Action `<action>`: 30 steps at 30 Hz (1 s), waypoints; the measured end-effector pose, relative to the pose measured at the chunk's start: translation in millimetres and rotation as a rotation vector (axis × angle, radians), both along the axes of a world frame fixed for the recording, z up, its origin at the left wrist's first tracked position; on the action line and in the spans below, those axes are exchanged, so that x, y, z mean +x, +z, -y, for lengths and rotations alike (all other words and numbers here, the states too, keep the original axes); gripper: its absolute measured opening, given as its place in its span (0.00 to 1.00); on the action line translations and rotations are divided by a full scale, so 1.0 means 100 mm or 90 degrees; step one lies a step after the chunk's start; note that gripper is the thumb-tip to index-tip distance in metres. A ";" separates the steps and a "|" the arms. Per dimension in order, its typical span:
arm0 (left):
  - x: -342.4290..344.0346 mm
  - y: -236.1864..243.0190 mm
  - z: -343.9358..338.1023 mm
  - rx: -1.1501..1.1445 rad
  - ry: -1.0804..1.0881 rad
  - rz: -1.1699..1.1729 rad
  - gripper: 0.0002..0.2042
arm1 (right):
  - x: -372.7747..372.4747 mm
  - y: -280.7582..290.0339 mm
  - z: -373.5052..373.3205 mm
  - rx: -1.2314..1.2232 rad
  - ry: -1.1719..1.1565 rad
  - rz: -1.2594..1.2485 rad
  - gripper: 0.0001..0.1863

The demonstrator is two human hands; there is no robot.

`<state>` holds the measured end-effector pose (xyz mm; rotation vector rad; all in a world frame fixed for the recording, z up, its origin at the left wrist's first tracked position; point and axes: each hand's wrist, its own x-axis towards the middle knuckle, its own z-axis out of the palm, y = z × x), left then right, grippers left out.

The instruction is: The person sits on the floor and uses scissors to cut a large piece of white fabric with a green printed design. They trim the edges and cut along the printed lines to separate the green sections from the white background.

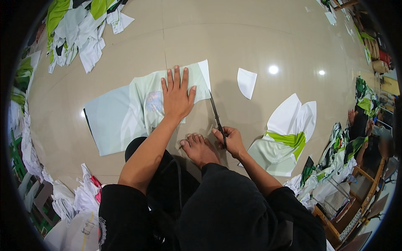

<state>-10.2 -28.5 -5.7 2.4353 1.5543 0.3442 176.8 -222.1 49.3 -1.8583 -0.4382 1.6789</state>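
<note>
A pale grey-green fabric panel [113, 113] lies on the tiled floor, its right end cut to a slanted edge with white showing. On this cloth my left hand [178, 96] rests flat, fingers spread. My right hand [230, 140] grips dark scissors [216, 115] by the handles, low over the floor. The blade tips reach the lower right corner of the panel, at its white strip. Whether the blades touch the cloth is hard to tell. A small white fabric offcut [247, 83] lies apart, farther right. My bare foot [199, 149] is between the hands.
A white, lime and grey fabric piece [287, 134] lies to the right. Heaps of cut cloth sit at the far left [79, 33], near left [83, 196] and right edge [335, 150]. Another person's arm [363, 148] shows at the far right beside a wooden frame [368, 196].
</note>
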 end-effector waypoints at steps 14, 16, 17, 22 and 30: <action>-0.01 0.00 0.00 0.004 -0.003 0.005 0.36 | 0.03 -0.02 0.02 0.013 0.030 0.027 0.23; -0.01 0.00 0.00 0.006 -0.003 0.007 0.36 | 0.05 -0.05 0.03 0.017 0.037 0.031 0.23; -0.01 0.00 0.00 0.006 -0.003 0.007 0.36 | 0.05 -0.06 0.03 0.020 0.041 0.031 0.23; 0.00 0.00 0.00 0.003 -0.003 0.004 0.35 | 0.08 -0.08 0.02 0.009 0.042 0.043 0.23; -0.02 0.00 0.00 -0.001 -0.004 0.005 0.33 | 0.06 -0.04 -0.16 0.005 0.031 0.018 0.21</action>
